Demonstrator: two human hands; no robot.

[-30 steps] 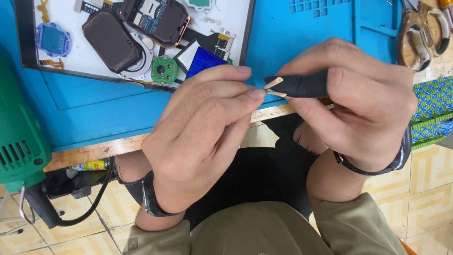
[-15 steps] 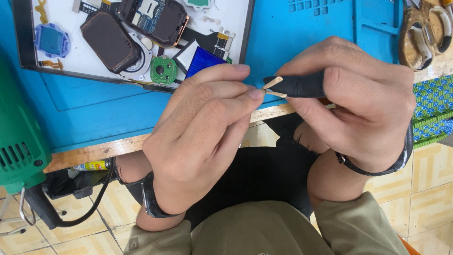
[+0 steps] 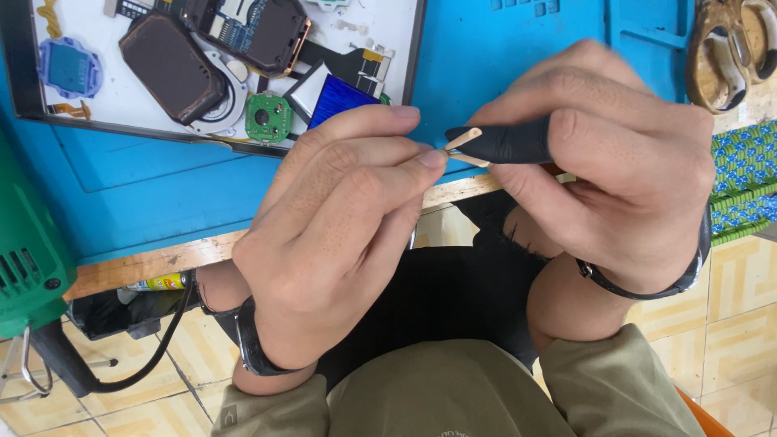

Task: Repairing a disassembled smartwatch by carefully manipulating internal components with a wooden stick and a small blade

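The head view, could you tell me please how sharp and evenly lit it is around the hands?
Head view: soft, even daylight, no harsh glare; left hand and right hand are sharp, as is the black-handled tool they pinch; the white tray of watch parts stays readable; faint shadow under the hands on the blue mat.

This is a small electronics repair workshop. A blue work mat (image 3: 502,48) covers the wooden desk (image 3: 146,263), a white tray (image 3: 121,97) holds opened gadget parts and a round green circuit board (image 3: 268,117), and a green power tool (image 3: 28,259) hangs beside the desk.
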